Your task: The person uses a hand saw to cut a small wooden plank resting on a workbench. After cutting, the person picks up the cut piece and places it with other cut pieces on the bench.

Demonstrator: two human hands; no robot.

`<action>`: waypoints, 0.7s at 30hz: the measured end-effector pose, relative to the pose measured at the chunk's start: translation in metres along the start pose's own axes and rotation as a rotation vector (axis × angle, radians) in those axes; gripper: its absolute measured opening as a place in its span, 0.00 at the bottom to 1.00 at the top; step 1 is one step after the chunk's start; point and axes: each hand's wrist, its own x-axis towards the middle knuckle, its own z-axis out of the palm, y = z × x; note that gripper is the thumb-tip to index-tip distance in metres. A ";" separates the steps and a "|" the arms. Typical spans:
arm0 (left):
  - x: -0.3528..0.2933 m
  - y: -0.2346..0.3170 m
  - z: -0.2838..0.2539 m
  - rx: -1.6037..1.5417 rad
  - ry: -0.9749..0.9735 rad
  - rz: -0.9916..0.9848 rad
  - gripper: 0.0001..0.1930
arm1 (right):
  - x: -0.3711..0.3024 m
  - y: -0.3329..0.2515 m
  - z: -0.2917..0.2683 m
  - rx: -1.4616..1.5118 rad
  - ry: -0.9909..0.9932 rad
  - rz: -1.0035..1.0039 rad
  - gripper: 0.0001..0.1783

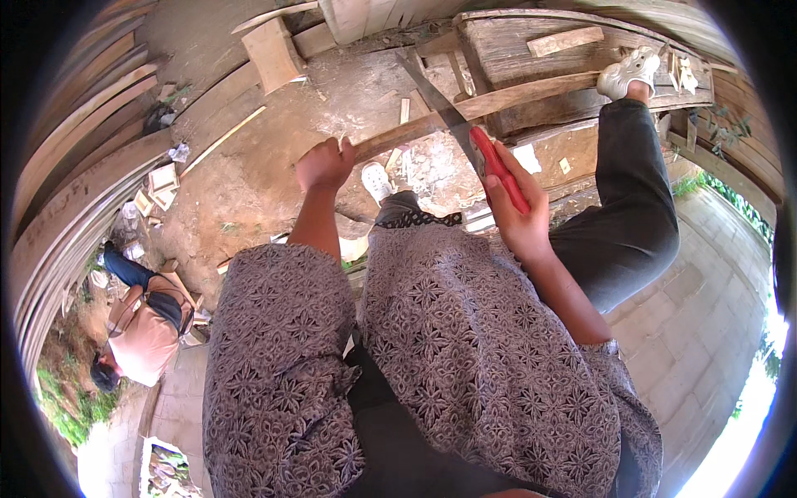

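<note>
Work area: outdoor yard w/ bare dirt ground (249, 174) strewn w/ sawdust and wood offcuts. Weathered planks (75, 166) are stacked along the left rim; a rough wooden bench (531, 58) sits at top. Paved blocks (689, 315) run at lower right. A second person (145, 328) crouches at lower left, well apart from you.

Hand pose: your left hand (325, 163) reaches fwd, arm nearly straight, fingers curled tight around the near end of the wooden slat (465, 108). Your right hand (521, 220) is raised beside your right knee, fingers wrapped closed on the red handle (498, 170) of the handsaw. Your right foot in a white shoe (628, 73) presses on the slat's far end at the bench.

Orientation: the slat's long axis runs lower left to upper right, from your left hand up to the bench. The saw blade (432, 91) points up and left from the handle, crossing the slat approx. mid-length; blade touches the wood there.
</note>
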 end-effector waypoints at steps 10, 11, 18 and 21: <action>-0.003 0.005 0.004 -0.063 0.059 0.008 0.27 | -0.007 0.011 0.022 -0.016 0.074 -0.032 0.26; -0.011 0.003 0.001 -0.075 0.038 -0.015 0.27 | -0.007 0.011 0.025 -0.010 0.064 -0.030 0.26; -0.016 0.003 -0.007 -0.101 0.008 -0.014 0.28 | -0.012 0.010 0.043 -0.111 0.076 -0.076 0.26; -0.013 0.002 -0.001 -0.066 0.023 0.001 0.28 | -0.018 0.006 0.043 -0.113 0.095 -0.093 0.27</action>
